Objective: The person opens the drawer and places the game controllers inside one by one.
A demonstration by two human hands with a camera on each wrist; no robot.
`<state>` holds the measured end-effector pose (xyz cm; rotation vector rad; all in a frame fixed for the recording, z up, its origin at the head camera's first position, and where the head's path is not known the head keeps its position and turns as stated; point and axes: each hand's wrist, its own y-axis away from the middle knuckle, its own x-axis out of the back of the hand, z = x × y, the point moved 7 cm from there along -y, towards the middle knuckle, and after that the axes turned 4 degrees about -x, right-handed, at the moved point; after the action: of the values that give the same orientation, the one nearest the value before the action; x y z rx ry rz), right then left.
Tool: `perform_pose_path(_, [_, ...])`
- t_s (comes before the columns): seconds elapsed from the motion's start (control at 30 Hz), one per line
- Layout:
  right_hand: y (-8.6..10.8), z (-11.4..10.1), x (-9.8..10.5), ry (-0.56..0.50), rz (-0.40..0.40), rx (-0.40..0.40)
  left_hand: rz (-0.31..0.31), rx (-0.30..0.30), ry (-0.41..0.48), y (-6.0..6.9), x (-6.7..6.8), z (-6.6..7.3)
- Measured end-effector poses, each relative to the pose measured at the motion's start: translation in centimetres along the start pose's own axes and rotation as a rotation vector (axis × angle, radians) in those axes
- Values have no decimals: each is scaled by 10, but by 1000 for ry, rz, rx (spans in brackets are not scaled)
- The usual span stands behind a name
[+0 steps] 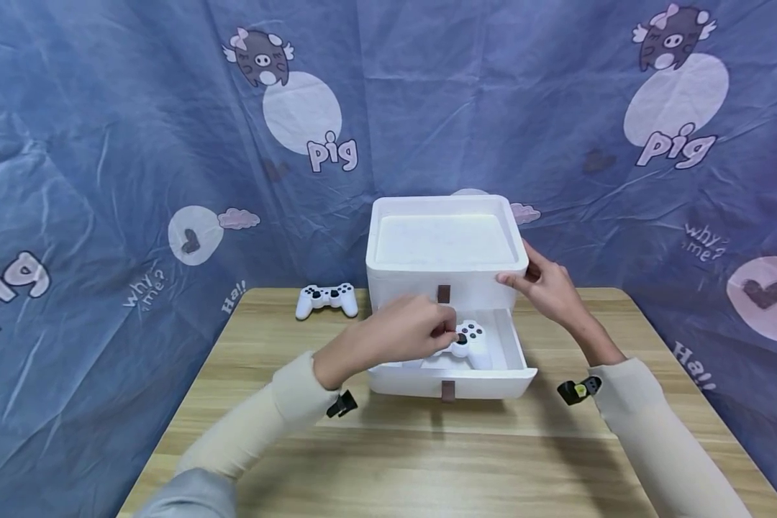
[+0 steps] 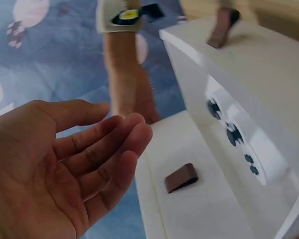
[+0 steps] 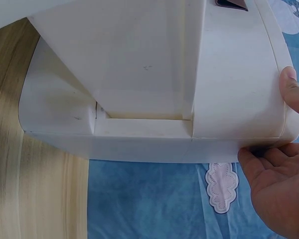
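A white two-level drawer box (image 1: pixel 408 282) stands on the table, its lower drawer (image 1: pixel 395 383) pulled out. Inside that drawer lies a white game controller (image 1: pixel 479 354), partly covered by my left hand (image 1: pixel 401 332) in the head view. The left wrist view shows this hand (image 2: pixel 74 159) with loosely bent fingers and nothing in them, apart from the controller (image 2: pixel 269 159). My right hand (image 1: pixel 550 289) grips the box's upper right side, thumb on the front and fingers along the side. In the right wrist view, the same hand (image 3: pixel 284 184) holds that corner.
Another white game controller (image 1: pixel 326 298) lies on the wooden table (image 1: pixel 388 467), left of the box. Brown pull tabs (image 1: pixel 443 293) mark both drawer fronts. The box top is a shallow rimmed tray (image 1: pixel 443 241). A blue printed cloth (image 1: pixel 136 144) hangs behind and at the sides.
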<state>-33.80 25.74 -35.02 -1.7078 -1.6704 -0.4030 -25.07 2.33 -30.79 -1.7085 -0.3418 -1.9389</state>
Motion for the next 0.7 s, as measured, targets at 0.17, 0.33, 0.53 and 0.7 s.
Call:
perform_pose_path(0.17, [1,2,0,-5,7,1,104,17,115,22,2,5])
perform_pose_path(0.33, [2,4,-1,-11,3,-5,214,47,222,42,-6,3])
perform_pose_path(0.53, [2,3,0,-8,14,8,277,93,423,58,-25,-2])
perform_pose_path(0.7, [0,2,-1,-7,10,5,291,137,568,65,-43,-6])
